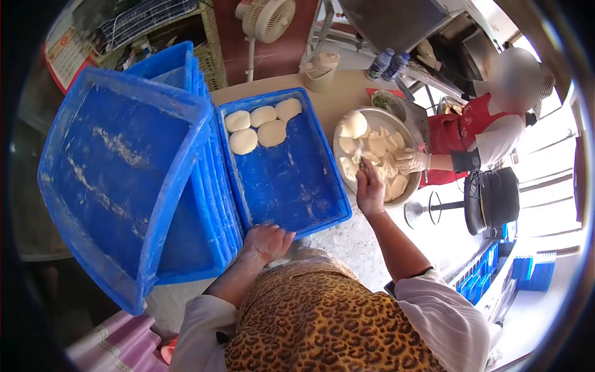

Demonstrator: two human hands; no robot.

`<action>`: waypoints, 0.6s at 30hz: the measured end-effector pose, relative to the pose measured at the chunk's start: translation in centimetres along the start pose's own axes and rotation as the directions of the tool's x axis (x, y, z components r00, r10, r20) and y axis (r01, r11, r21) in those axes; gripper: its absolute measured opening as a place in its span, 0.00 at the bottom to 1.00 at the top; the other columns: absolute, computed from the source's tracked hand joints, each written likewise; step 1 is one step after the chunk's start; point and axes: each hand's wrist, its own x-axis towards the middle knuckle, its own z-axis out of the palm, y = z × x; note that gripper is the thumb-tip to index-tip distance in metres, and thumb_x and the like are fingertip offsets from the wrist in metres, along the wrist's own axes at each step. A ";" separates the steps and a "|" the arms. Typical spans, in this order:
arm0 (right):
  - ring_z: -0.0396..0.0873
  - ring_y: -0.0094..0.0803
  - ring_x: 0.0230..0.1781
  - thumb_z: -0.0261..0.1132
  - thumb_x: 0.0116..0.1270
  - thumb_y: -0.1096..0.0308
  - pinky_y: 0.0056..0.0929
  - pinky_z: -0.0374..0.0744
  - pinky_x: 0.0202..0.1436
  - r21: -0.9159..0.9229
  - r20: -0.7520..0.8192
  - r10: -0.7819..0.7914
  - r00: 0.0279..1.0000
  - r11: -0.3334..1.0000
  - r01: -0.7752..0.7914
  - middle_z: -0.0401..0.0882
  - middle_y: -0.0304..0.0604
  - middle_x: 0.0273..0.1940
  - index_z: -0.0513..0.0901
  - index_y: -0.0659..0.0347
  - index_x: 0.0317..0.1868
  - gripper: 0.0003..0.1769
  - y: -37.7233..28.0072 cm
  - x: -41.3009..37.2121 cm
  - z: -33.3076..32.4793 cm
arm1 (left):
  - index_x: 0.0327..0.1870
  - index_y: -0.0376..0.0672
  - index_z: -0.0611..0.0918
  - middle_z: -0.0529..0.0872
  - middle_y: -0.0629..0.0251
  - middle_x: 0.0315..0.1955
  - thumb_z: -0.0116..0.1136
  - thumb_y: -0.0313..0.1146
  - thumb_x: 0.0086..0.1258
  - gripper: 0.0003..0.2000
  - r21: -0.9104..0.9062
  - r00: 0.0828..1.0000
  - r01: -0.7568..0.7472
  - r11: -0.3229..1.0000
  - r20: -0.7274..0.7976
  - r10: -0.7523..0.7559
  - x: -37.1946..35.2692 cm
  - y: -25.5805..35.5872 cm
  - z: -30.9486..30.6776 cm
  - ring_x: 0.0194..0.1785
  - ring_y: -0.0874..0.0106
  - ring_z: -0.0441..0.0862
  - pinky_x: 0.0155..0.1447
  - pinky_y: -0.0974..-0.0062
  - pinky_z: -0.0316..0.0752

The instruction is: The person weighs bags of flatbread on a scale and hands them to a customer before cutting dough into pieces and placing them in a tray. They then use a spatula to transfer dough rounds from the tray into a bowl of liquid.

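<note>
My left hand [269, 242] rests on the near edge of a blue tray [288, 186], its fingers curled at the rim. Several round white dough pieces [271, 132] lie at the tray's far left. To the right, my right hand [370, 189] is closed at the left side of a large metal bowl [404, 197]; what its fingers hold is too small to make out. The bowl contains many pale dough pieces [378, 144]. A co-worker's gloved hand [412, 161] touches the pieces at the bowl's right side.
Stacked blue trays [118, 155] stand at the left, the top one tilted. A co-worker in a red apron [445, 133] is at the right. Behind are a fan [268, 18], bottles [380, 64] and a container [320, 73]. A black stool [493, 199] stands at the right.
</note>
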 end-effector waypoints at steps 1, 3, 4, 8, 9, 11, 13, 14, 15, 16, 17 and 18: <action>0.86 0.39 0.51 0.62 0.78 0.68 0.33 0.81 0.60 0.030 0.054 0.226 0.973 0.973 -0.228 0.89 0.51 0.50 0.79 0.71 0.67 0.22 0.5 -0.4 -1.3 | 0.26 0.43 0.87 0.87 0.57 0.28 0.53 0.52 0.80 0.25 -0.001 1.000 -0.013 1.000 -0.027 0.013 -0.1 -0.2 0.5 0.36 0.55 0.87 0.43 0.49 0.82; 0.77 0.27 0.28 0.62 0.79 0.64 0.26 0.76 0.33 0.329 0.169 0.538 0.826 0.759 -0.562 0.82 0.41 0.36 0.80 0.66 0.65 0.20 4.0 0.1 -2.8 | 0.26 0.43 0.87 0.87 0.57 0.28 0.53 0.52 0.81 0.25 -0.007 0.998 -0.023 1.000 -0.051 0.022 0.0 -0.3 0.8 0.37 0.54 0.87 0.43 0.49 0.82; 0.71 0.22 0.21 0.63 0.79 0.63 0.23 0.70 0.23 0.532 0.370 0.688 0.625 0.394 -0.749 0.78 0.37 0.32 0.80 0.62 0.63 0.18 4.6 0.8 -3.6 | 0.26 0.43 0.87 0.87 0.57 0.28 0.53 0.52 0.81 0.25 -0.011 0.999 -0.020 1.000 -0.048 0.019 0.0 -0.3 0.8 0.37 0.54 0.87 0.43 0.49 0.82; 0.64 0.18 0.16 0.60 0.82 0.63 0.21 0.61 0.18 0.752 0.373 0.594 0.712 0.256 -0.608 0.76 0.35 0.29 0.80 0.58 0.54 0.09 2.5 2.4 -5.5 | 0.25 0.43 0.86 0.87 0.57 0.28 0.54 0.52 0.80 0.25 -0.005 0.999 0.006 1.000 -0.046 -0.006 -0.1 -0.1 0.7 0.37 0.54 0.87 0.44 0.48 0.82; 0.64 0.17 0.17 0.61 0.82 0.62 0.20 0.62 0.20 0.743 0.358 0.607 0.709 0.275 -0.611 0.76 0.35 0.29 0.81 0.61 0.55 0.12 1.7 2.6 -5.4 | 0.25 0.43 0.86 0.87 0.57 0.28 0.54 0.52 0.80 0.25 -0.007 0.998 0.001 1.000 -0.061 -0.002 0.0 -0.2 0.8 0.37 0.54 0.87 0.43 0.48 0.82; 0.66 0.17 0.18 0.61 0.82 0.61 0.19 0.63 0.21 0.651 0.403 0.541 0.738 0.398 -0.647 0.78 0.36 0.30 0.81 0.63 0.59 0.15 1.0 2.6 -4.8 | 0.24 0.44 0.85 0.86 0.57 0.26 0.54 0.51 0.80 0.25 -0.011 0.996 -0.014 1.000 -0.087 0.013 -0.1 -0.4 1.2 0.35 0.54 0.86 0.41 0.49 0.82; 0.68 0.17 0.20 0.63 0.81 0.61 0.19 0.64 0.23 0.544 0.437 0.500 0.748 0.516 -0.662 0.81 0.38 0.32 0.79 0.67 0.66 0.22 -0.2 2.9 -3.5 | 0.23 0.43 0.85 0.86 0.57 0.25 0.54 0.51 0.81 0.25 -0.004 0.994 -0.033 0.999 -0.102 0.032 -0.1 -0.4 1.1 0.33 0.54 0.86 0.39 0.49 0.82; 0.70 0.18 0.22 0.63 0.80 0.62 0.20 0.67 0.24 0.534 0.477 0.454 0.752 0.530 -0.659 0.84 0.40 0.33 0.78 0.67 0.68 0.23 -0.5 2.9 -2.6 | 0.23 0.43 0.84 0.85 0.57 0.24 0.54 0.51 0.81 0.26 -0.001 0.993 -0.041 0.999 -0.110 0.041 -0.1 -0.4 1.1 0.32 0.54 0.86 0.38 0.49 0.81; 0.68 0.17 0.21 0.63 0.80 0.63 0.20 0.65 0.23 0.492 0.482 0.435 0.761 0.584 -0.645 0.84 0.40 0.33 0.78 0.66 0.68 0.22 -1.0 2.9 -1.6 | 0.23 0.43 0.84 0.85 0.57 0.24 0.54 0.51 0.81 0.26 -0.003 0.992 -0.046 0.999 -0.113 0.046 -0.2 -0.4 1.0 0.31 0.54 0.85 0.37 0.49 0.81; 0.66 0.16 0.20 0.63 0.80 0.64 0.19 0.63 0.23 0.449 0.487 0.413 0.769 0.637 -0.627 0.84 0.40 0.33 0.78 0.65 0.67 0.21 -1.6 3.1 -0.6 | 0.23 0.43 0.84 0.85 0.57 0.24 0.54 0.51 0.81 0.26 -0.004 0.992 -0.052 0.999 -0.118 0.051 -0.1 -0.5 1.0 0.31 0.54 0.85 0.36 0.49 0.81; 0.77 0.22 0.27 0.65 0.75 0.67 0.23 0.76 0.31 0.383 0.543 0.393 0.742 0.670 -0.636 0.87 0.43 0.36 0.77 0.70 0.70 0.26 -2.8 3.7 -0.3 | 0.23 0.43 0.84 0.85 0.57 0.23 0.54 0.51 0.80 0.26 -0.006 0.991 -0.057 0.998 -0.121 0.056 -0.1 -0.5 1.0 0.30 0.54 0.85 0.35 0.49 0.81; 0.78 0.24 0.28 0.66 0.75 0.67 0.25 0.78 0.33 0.309 0.514 0.319 0.796 0.797 -0.519 0.87 0.44 0.36 0.79 0.68 0.67 0.24 -3.6 4.3 0.2 | 0.25 0.43 0.86 0.87 0.56 0.26 0.53 0.51 0.81 0.25 -0.006 0.999 -0.012 1.000 -0.040 0.012 0.0 0.0 0.1 0.35 0.54 0.86 0.40 0.50 0.82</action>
